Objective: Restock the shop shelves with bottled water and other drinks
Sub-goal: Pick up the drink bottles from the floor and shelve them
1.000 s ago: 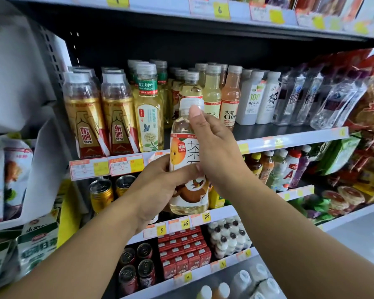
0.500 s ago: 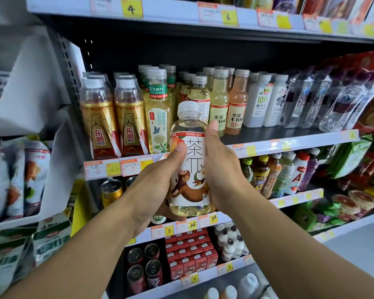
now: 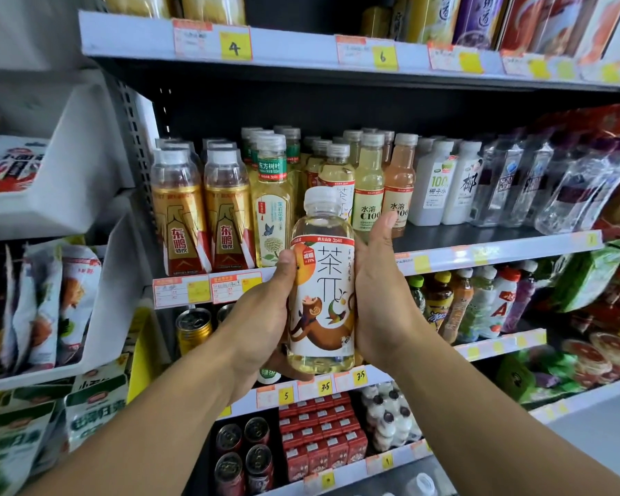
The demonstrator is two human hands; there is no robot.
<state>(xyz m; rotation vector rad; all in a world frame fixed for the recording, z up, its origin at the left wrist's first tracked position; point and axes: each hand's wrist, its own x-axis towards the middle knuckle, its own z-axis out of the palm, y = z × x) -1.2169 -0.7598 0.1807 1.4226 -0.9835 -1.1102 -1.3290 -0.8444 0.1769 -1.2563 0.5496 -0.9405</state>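
Nearest the camera, both hands grip one tea bottle (image 3: 322, 284) upright in front of the shelving: the left hand (image 3: 262, 323) wraps its left side with the thumb on the orange-fruit print, and the right hand (image 3: 382, 298) clasps its right side, thumb up beside the shoulder. The bottle has a white cap, pale yellow tea showing above and below its white monkey-printed label, and it floats clear of every shelf, level with the front edge of the middle shelf (image 3: 480, 254).

Behind it, on that shelf, stand two gold-labelled energy drink bottles (image 3: 203, 223) at the left end, then a green-banded jasmine tea bottle (image 3: 271, 213), matching tea bottles (image 3: 337, 170), two C100 bottles (image 3: 383, 187), white coconut water bottles (image 3: 444, 184) and clear bottles (image 3: 516, 184) toward the right end.

Compared with half a second ago, the bottle sits slightly higher and the camera has tilted up, revealing more of the top shelf.

Below, cans (image 3: 244, 456) and red cartons (image 3: 319, 438) are partly hidden by the forearms. The right end's packets are blurred.
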